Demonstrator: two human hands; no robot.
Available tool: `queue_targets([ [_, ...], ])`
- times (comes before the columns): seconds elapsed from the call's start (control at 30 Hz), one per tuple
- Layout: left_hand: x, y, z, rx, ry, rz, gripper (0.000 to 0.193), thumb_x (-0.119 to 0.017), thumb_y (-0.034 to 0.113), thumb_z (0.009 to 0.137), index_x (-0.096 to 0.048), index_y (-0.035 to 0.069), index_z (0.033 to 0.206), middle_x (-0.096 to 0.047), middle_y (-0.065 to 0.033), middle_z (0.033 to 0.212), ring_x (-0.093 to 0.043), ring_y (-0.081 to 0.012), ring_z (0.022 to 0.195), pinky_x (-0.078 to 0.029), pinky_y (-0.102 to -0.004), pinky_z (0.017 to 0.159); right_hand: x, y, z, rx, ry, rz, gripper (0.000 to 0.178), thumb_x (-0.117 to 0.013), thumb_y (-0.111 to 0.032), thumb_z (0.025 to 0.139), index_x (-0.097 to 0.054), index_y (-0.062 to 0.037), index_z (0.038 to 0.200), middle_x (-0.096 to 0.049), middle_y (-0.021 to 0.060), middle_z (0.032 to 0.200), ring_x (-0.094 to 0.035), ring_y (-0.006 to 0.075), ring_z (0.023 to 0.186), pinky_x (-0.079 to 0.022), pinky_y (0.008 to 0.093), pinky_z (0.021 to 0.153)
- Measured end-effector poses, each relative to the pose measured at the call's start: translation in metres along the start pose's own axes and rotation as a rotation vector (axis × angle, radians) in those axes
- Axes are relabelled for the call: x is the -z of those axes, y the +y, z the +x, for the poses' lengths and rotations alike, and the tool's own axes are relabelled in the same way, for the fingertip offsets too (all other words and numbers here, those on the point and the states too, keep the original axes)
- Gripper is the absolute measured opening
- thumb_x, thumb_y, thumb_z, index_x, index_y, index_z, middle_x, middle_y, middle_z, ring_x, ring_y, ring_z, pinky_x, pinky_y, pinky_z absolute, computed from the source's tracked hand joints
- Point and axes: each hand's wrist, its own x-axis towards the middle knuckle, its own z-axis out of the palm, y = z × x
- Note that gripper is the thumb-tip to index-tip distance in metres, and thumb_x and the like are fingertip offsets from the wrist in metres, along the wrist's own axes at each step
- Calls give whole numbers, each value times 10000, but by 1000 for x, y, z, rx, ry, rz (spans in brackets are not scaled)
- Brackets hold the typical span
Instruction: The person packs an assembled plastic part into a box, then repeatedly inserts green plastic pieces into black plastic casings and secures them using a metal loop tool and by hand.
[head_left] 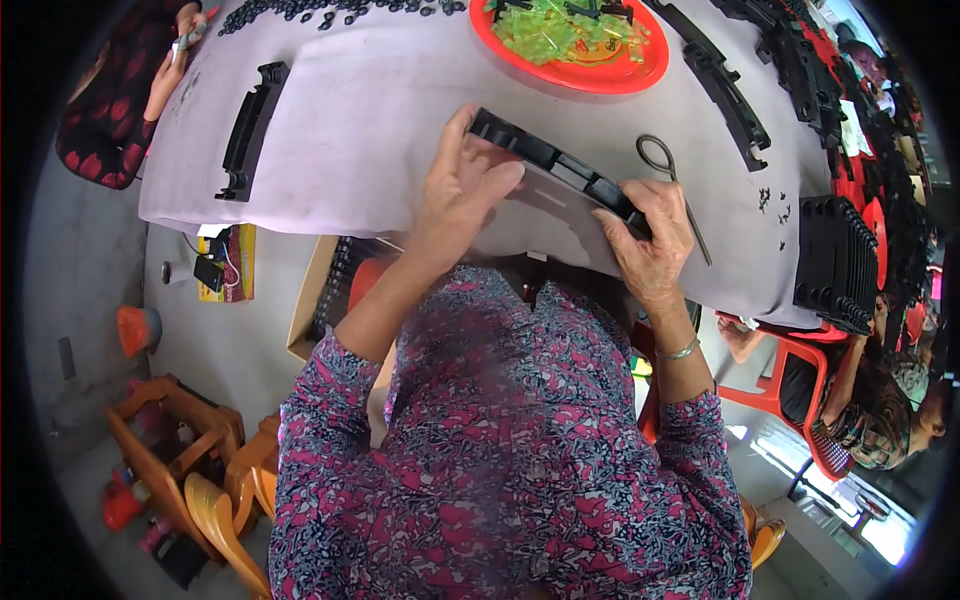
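Between my two hands I hold a long black plastic part (pixel 556 161) with box-like recesses, tilted down to the right above the table. My left hand (pixel 462 190) grips its upper left end, thumb along the near side. My right hand (pixel 650 238) is closed round the lower right end, which its fingers partly cover. Just right of the part, a dark metal rod tool with a looped end (pixel 655 152) lies on the cloth, partly behind my right hand. Another black plastic part (pixel 250 135) lies alone on the left of the table.
A red plate (pixel 640 82) of translucent green pieces stands at the far side. Small black pieces (pixel 330 12) lie beyond, at the back left. More long black parts (pixel 715 80) lie right, near a black stack (pixel 835 262). One person's arm (pixel 165 85) shows left; another person sits right.
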Motion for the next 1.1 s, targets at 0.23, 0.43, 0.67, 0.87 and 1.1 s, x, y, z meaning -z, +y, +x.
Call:
queue_targets([
  [0.23,7,-6,1,59,85,-52,550,-574,117,970,-329,27,1454,-618,-105,1056,-640,-171,916,-516,-290,806,-6,-6,-8,-40,-41,-14,391,-863,-92,618,-695,-25,965,-639,106,923,-589,271,822,-492,370,695],
  [0.43,10,-2,1,99,83,-39,504,-592,107,961,-384,35,1414,-630,-89,1034,-634,-151,870,-504,-268,789,-5,-11,-11,-46,-93,-51,401,-866,-111,620,-694,-24,971,-640,104,924,-585,274,829,-490,371,720],
  [0.67,-6,-3,-1,-81,84,-122,645,-613,104,959,-230,20,1471,-567,-98,1122,-609,-150,947,-539,-295,788,-14,-41,-14,-106,-89,9,365,-849,-90,633,-639,-37,927,-593,109,868,-565,302,787,-465,400,682],
  [0.87,-14,4,-14,165,70,-257,517,-499,162,1017,-265,54,1465,-577,-123,1164,-648,-207,1008,-570,-320,763,-15,-70,-18,-249,-186,130,374,-824,-94,704,-608,-27,1002,-583,148,920,-586,331,794,-493,406,672],
  [1.1,-9,25,-14,411,-181,-166,451,-484,229,1035,-417,34,1435,-661,-84,989,-659,-131,818,-564,-283,730,17,-66,20,-203,-233,218,629,-874,-154,634,-601,-40,1190,-538,170,1182,-573,325,978,-514,403,750],
])
